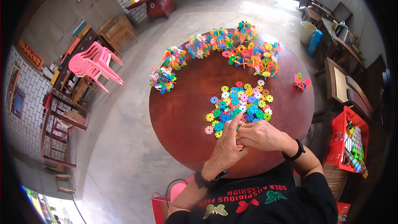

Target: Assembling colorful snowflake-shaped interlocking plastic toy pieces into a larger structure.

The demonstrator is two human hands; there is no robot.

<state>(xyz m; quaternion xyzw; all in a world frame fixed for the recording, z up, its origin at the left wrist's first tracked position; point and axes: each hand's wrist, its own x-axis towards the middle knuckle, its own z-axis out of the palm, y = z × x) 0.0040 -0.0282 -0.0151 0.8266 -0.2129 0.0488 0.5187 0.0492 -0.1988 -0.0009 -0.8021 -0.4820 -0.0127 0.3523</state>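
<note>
My left hand (pixel 225 146) and my right hand (pixel 263 135) meet over the near side of a round dark-red table (pixel 182 116). Between their closed fingers is a small cluster of interlocking flower discs (pixel 240 147), mostly covered, with a few coloured edges showing. One finger of the left hand points upward. Just beyond the hands spreads a pile of loose plastic flower discs (pixel 234 101) in many colours. Finished-looking balls of joined discs, such as a multicoloured ball (pixel 163 79), curve along the table's far left edge. A looser flower-disc cluster (pixel 265 64) lies at the far right.
A small pink-and-orange disc cluster (pixel 302 82) sits near the table's right edge. Beyond that edge are a red basket (pixel 336 141) of toys, wooden chairs, a blue flask (pixel 315 42) and a pale bucket (pixel 307 32). Stacked pink chairs (pixel 94 60) stand at left.
</note>
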